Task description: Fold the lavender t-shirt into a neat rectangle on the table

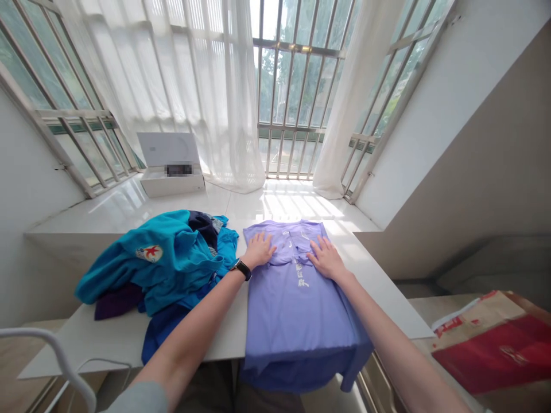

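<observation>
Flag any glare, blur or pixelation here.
Head view: sunlight burns out part of the glossy white windowsill beyond the lavender fabric shirt; head view, right: the red-and-beige paper bag looks soft; head view, left: pixelation masks something in the open white rectangular box.

white characters (301, 276) run down the purple shirt (297, 321), too small to read.

Bright daylight through barred window (297, 86), glare and striped shadows on sill (284, 202), dim, blurred right edge
</observation>
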The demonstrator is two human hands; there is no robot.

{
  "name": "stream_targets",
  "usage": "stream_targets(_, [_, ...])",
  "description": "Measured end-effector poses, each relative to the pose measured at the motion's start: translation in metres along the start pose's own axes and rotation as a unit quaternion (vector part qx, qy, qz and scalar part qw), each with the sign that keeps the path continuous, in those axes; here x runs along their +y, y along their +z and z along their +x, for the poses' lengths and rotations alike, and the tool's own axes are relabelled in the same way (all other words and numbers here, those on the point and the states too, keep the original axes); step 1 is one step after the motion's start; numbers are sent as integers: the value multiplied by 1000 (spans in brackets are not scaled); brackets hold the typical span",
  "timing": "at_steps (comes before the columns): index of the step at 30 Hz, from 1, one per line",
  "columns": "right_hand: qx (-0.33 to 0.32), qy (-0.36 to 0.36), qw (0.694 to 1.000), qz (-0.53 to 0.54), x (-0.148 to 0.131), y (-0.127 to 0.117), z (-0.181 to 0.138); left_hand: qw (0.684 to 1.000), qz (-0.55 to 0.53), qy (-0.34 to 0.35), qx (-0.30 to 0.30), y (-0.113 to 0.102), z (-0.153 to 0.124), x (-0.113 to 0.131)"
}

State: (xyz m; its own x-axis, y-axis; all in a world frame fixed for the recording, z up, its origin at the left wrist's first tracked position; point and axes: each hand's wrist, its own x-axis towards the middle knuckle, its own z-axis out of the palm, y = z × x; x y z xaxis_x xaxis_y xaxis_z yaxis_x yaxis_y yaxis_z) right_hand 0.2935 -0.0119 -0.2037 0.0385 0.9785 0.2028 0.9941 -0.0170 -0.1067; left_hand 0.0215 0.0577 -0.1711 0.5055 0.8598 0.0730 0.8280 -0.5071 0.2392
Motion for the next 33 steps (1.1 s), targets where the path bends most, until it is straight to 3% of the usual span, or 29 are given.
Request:
stream_targets(6, [-43,2,999,-1,2,20,4,1000,18,-12,17,31,3,-8])
stream_targets(13, [-34,13,999,9,-2,17,31,999,35,-12,-6,26,30,-31])
stream_targets(19, [6,-35,997,62,-6,7,34,999,37,3,32,19,26,-30])
stream_targets(24, [35,-83,989,114,-14,9,20,995,-17,62,79,5,20,-12])
stream_targets(29, [119,-42,967,223,-18,20,17,994,-91,41,44,3,43,30])
stream_targets(33, [148,-20,958,246,-15,23,18,993,-111,30,26,9,62,57])
